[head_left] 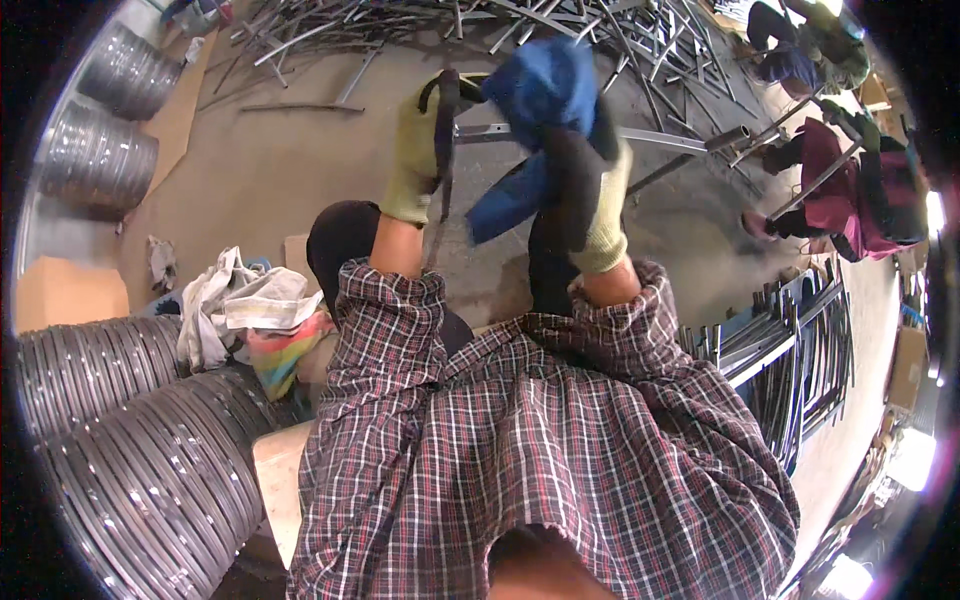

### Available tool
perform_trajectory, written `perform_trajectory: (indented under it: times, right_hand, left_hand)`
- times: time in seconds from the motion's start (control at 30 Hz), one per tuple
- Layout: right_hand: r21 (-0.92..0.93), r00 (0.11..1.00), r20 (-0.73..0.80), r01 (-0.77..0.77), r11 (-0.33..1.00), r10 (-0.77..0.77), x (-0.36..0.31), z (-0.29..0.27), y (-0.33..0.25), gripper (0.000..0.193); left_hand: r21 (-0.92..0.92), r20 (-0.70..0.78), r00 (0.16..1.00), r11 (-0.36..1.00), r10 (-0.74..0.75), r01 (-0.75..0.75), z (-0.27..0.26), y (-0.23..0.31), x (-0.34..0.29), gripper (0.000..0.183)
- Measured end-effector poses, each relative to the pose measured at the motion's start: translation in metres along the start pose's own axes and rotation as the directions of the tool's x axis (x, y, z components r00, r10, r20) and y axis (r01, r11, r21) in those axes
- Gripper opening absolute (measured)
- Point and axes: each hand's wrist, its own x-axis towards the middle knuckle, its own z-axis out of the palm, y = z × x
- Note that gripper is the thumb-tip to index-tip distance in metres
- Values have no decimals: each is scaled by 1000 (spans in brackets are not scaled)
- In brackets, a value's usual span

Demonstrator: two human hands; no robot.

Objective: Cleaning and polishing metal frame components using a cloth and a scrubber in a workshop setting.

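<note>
My left hand [418, 155], in a yellow-green glove with a dark palm, is closed around the left end of a metal bar [650, 135]. A narrow dark crosspiece [447, 180] hangs down beside that palm. My right hand [592, 190], gloved the same way, grips a blue cloth [545, 90] that lies bunched over the middle of the bar, with a loose flap [510, 200] hanging below. Motion smears the cloth and the right fingers a little. At the bar's right end sits a short round tube [727, 138]. The cloth hides the bar's middle.
Loose metal bars [640, 40] lie heaped on the floor ahead. Stacked dark metal rings [150, 490] stand at left, near grey rags [245, 300] and a cardboard box [70, 295]. Black metal frames [790, 340] lean at right. Another person [850, 190] holds a bar at far right.
</note>
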Motion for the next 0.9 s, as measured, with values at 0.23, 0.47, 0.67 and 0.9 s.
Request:
perform_trajectory:
  times: [0.23,0.47,0.67,0.9]
  right_hand:
    - [-769,780,618,625,133,-97,19,22,77,53]
    - [-593,576,804,756,276,151,81,8,79,68]
    - [-448,464,885,837,313,26,90,22,82,62]
    - [-717,697,696,657,235,176,77,35,92,17]
  left_hand:
    - [-245,-120,990,968,-79,48,11,-5,-3,43]
    - [-108,-189,982,994,-4,-17,3,-14,-6,42]
    - [261,-151,946,935,286,-241,6,16,-3,34]
    - [-47,-284,952,993,-113,104,17,-5,7,42]
